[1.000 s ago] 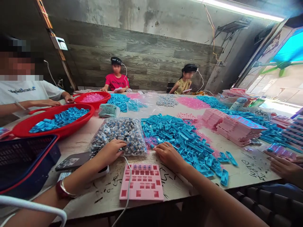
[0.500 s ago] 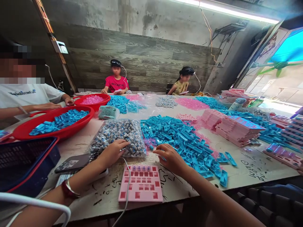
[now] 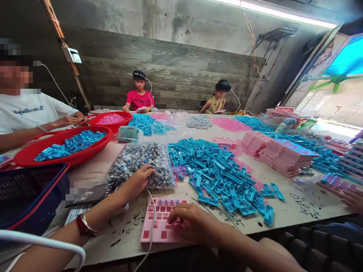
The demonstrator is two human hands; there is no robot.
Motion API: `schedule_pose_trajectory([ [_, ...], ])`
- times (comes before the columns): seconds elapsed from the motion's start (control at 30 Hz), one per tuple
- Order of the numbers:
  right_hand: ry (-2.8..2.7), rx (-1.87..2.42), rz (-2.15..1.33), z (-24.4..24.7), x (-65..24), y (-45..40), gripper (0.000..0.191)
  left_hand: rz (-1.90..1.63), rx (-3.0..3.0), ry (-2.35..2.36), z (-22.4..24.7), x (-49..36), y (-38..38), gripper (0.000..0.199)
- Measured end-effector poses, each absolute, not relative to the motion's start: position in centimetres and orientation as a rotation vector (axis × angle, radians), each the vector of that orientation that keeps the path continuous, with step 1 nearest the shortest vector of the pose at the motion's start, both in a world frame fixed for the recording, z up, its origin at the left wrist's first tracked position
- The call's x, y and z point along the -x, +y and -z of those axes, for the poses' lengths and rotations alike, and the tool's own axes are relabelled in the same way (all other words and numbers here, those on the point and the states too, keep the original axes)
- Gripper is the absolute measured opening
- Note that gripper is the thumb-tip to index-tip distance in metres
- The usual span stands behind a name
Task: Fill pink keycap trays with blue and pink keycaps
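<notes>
My left hand [image 3: 141, 178] lies on the near side of a clear plastic bag [image 3: 161, 158] full of small white, grey and blue parts. Its fingers are loosely bent and slightly apart. Over the right half of a pink tray [image 3: 150, 226] with square and oblong slots is my right hand [image 3: 193, 221], its fingers bent down together at the slots. Whatever is between those fingertips is hidden. Several clear purple-tinted pieces [image 3: 168, 202] fill slots in the tray's top row. Right of the bag spreads a heap of blue oblong plastic shells [image 3: 215, 170].
A white cable [image 3: 154, 223] crosses the tray. To the left are a dark basket [image 3: 61, 189], a phone [image 3: 87, 194] and red bowls [image 3: 106, 138]. Stacked pink trays [image 3: 286, 155] stand right. Co-workers sit left and across; another person's hand [image 3: 353, 198] shows at the right edge.
My right hand has moved down and toward me, from beside the blue shells onto the pink tray. My left hand stays at the bag. A person's hand has come into view at the right edge.
</notes>
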State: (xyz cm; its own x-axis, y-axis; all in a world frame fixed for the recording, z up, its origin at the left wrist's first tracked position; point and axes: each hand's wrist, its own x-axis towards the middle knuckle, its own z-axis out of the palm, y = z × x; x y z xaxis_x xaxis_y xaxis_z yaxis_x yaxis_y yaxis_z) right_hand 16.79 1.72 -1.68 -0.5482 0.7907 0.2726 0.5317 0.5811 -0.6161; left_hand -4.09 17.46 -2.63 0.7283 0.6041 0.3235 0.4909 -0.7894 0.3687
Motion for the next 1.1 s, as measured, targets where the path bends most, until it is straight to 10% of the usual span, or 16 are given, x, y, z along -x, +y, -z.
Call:
schedule_pose_trajectory([
  [1.1,-2.143,1.197,-0.646,1.2,-20.4,3.1,0.021,-0.529,-1.973,0.848,1.2,2.5,12.0,0.018],
])
